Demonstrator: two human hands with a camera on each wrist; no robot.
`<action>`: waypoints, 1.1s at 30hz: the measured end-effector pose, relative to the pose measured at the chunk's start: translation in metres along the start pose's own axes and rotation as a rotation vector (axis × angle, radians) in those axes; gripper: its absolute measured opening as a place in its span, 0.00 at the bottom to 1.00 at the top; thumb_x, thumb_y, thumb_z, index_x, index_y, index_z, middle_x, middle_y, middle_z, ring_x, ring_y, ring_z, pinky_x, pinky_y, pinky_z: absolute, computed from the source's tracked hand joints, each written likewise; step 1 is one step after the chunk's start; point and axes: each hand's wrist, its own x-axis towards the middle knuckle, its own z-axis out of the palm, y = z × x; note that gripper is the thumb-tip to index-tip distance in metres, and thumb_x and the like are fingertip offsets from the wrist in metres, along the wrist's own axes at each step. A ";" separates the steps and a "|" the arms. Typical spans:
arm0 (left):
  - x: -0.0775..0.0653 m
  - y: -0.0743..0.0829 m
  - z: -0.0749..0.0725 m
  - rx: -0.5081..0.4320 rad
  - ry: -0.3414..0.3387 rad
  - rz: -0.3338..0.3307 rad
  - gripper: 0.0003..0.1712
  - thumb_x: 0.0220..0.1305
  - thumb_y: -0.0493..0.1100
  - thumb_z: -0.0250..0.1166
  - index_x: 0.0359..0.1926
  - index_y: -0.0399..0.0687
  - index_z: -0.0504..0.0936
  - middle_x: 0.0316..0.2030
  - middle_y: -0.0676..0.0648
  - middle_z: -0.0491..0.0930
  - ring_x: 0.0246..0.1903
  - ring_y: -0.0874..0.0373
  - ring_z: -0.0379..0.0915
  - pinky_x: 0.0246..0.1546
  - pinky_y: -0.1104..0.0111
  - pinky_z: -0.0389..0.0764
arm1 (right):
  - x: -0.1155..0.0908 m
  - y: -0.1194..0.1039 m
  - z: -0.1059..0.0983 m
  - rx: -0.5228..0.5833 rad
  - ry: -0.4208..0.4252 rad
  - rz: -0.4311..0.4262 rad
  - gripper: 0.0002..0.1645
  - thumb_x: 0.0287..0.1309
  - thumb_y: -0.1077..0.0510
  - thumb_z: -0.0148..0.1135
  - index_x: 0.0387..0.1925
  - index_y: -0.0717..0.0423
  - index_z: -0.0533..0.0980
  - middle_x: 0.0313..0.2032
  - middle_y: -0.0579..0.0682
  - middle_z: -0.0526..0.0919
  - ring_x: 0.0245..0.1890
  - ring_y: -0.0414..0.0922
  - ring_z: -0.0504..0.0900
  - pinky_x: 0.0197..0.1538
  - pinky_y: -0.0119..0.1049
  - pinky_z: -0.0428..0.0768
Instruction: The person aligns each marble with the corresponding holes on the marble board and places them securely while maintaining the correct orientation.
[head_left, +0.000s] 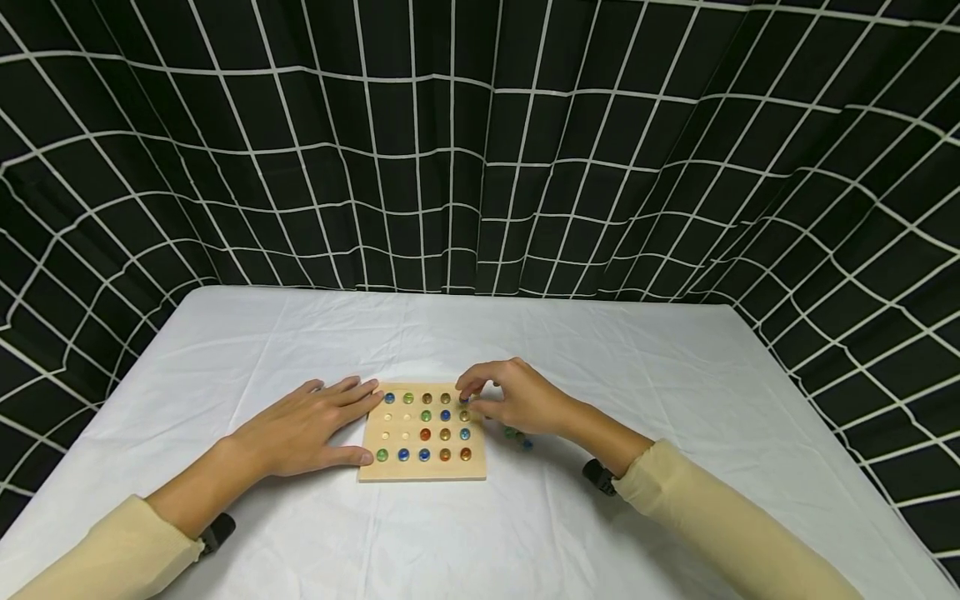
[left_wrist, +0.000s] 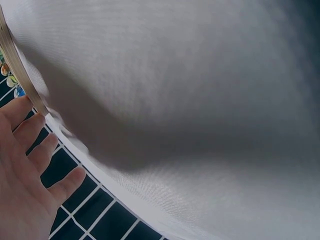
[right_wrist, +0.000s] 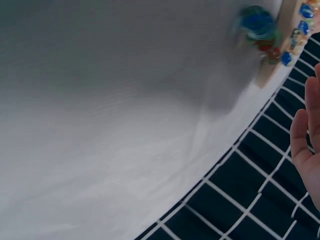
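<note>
A light wooden board (head_left: 423, 472) lies on the table with rows of coloured glass marbles in its hollows. Several hollows in the middle rows at the left show bare wood. My left hand (head_left: 311, 425) rests at the board's left edge, fingers spread, fingertips and thumb on its rim. Over the far right corner, my right hand (head_left: 521, 397) pinches a blue marble (head_left: 464, 399) between thumb and fingers at the corner hollow. Its fingers partly cover that marble. In the right wrist view, the marble area is blurred and only part of the hand shows.
Loose green marbles (head_left: 512, 432) and a blue marble (head_left: 527, 444) lie on the white cloth (head_left: 637, 375) right of the board, under the right wrist. Behind the table hangs a black curtain (head_left: 480, 167) with a white grid.
</note>
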 end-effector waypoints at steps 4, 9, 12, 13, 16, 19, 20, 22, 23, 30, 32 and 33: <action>0.000 -0.001 0.001 0.001 0.002 -0.001 0.51 0.63 0.79 0.48 0.77 0.54 0.60 0.74 0.49 0.61 0.72 0.44 0.57 0.63 0.41 0.64 | -0.007 0.007 0.000 -0.019 0.004 0.012 0.15 0.58 0.66 0.69 0.48 0.58 0.82 0.39 0.45 0.88 0.44 0.43 0.84 0.51 0.52 0.78; 0.000 -0.001 0.002 -0.002 0.003 0.002 0.51 0.63 0.78 0.48 0.77 0.54 0.60 0.74 0.48 0.61 0.72 0.44 0.57 0.63 0.40 0.63 | -0.012 0.014 0.000 -0.007 -0.004 0.049 0.15 0.57 0.66 0.70 0.48 0.56 0.82 0.39 0.44 0.88 0.44 0.42 0.84 0.54 0.51 0.78; 0.000 -0.001 0.002 -0.001 0.001 0.002 0.51 0.63 0.78 0.48 0.77 0.54 0.60 0.74 0.48 0.61 0.72 0.44 0.57 0.63 0.40 0.63 | -0.014 0.019 0.001 -0.006 -0.007 0.061 0.15 0.57 0.66 0.71 0.47 0.55 0.82 0.39 0.43 0.88 0.43 0.40 0.84 0.52 0.48 0.79; 0.000 -0.001 0.002 -0.002 0.000 0.001 0.51 0.63 0.78 0.48 0.77 0.54 0.60 0.74 0.49 0.61 0.72 0.44 0.57 0.63 0.40 0.63 | -0.015 0.020 0.001 -0.008 -0.008 0.062 0.15 0.57 0.65 0.71 0.47 0.55 0.82 0.39 0.42 0.87 0.43 0.40 0.84 0.51 0.47 0.79; 0.000 -0.001 0.002 -0.003 -0.002 -0.002 0.51 0.63 0.79 0.48 0.77 0.54 0.60 0.74 0.49 0.61 0.72 0.44 0.57 0.63 0.40 0.63 | -0.015 0.023 0.001 -0.023 -0.013 0.058 0.15 0.56 0.66 0.71 0.46 0.54 0.82 0.39 0.42 0.87 0.42 0.38 0.84 0.49 0.44 0.79; -0.001 -0.001 0.001 -0.009 -0.004 -0.007 0.51 0.63 0.79 0.48 0.77 0.55 0.60 0.74 0.49 0.61 0.72 0.45 0.56 0.63 0.40 0.62 | -0.016 0.026 0.002 -0.026 -0.025 0.058 0.15 0.56 0.66 0.71 0.45 0.54 0.82 0.38 0.42 0.87 0.42 0.38 0.84 0.49 0.40 0.80; -0.001 -0.001 0.001 -0.009 -0.004 -0.007 0.51 0.63 0.79 0.48 0.77 0.55 0.60 0.74 0.49 0.61 0.72 0.45 0.56 0.63 0.40 0.63 | -0.016 0.027 0.003 -0.026 -0.029 0.060 0.14 0.56 0.67 0.71 0.45 0.55 0.82 0.38 0.42 0.87 0.42 0.38 0.84 0.49 0.39 0.80; -0.001 -0.001 0.001 -0.008 -0.004 -0.007 0.51 0.63 0.79 0.48 0.77 0.54 0.60 0.74 0.49 0.61 0.72 0.45 0.57 0.63 0.40 0.63 | -0.016 0.028 0.003 -0.022 -0.035 0.062 0.14 0.57 0.67 0.70 0.45 0.55 0.82 0.38 0.42 0.87 0.41 0.38 0.84 0.49 0.38 0.80; -0.001 -0.001 0.001 -0.007 -0.004 -0.006 0.51 0.63 0.79 0.48 0.77 0.54 0.60 0.74 0.49 0.61 0.72 0.45 0.57 0.63 0.40 0.63 | -0.016 0.028 0.003 -0.022 -0.037 0.069 0.14 0.57 0.67 0.70 0.45 0.55 0.82 0.38 0.43 0.87 0.41 0.38 0.84 0.50 0.39 0.80; 0.000 -0.001 0.001 -0.004 0.001 0.001 0.51 0.63 0.78 0.49 0.77 0.54 0.60 0.74 0.49 0.61 0.72 0.44 0.57 0.63 0.40 0.63 | -0.015 0.030 0.004 -0.032 -0.042 0.066 0.15 0.57 0.69 0.69 0.45 0.55 0.82 0.36 0.43 0.87 0.40 0.38 0.84 0.52 0.40 0.79; 0.000 -0.001 0.001 -0.004 0.001 0.002 0.51 0.63 0.78 0.48 0.76 0.53 0.60 0.74 0.49 0.61 0.72 0.44 0.57 0.63 0.40 0.63 | -0.015 0.031 0.005 -0.037 -0.042 0.067 0.15 0.56 0.69 0.69 0.45 0.55 0.82 0.36 0.43 0.87 0.40 0.38 0.83 0.52 0.40 0.79; 0.000 -0.001 0.001 -0.005 0.002 0.003 0.51 0.63 0.78 0.48 0.76 0.53 0.60 0.74 0.49 0.61 0.72 0.44 0.57 0.63 0.41 0.63 | -0.015 0.031 0.005 -0.038 -0.041 0.068 0.15 0.56 0.69 0.69 0.45 0.55 0.82 0.36 0.43 0.87 0.40 0.38 0.83 0.52 0.40 0.79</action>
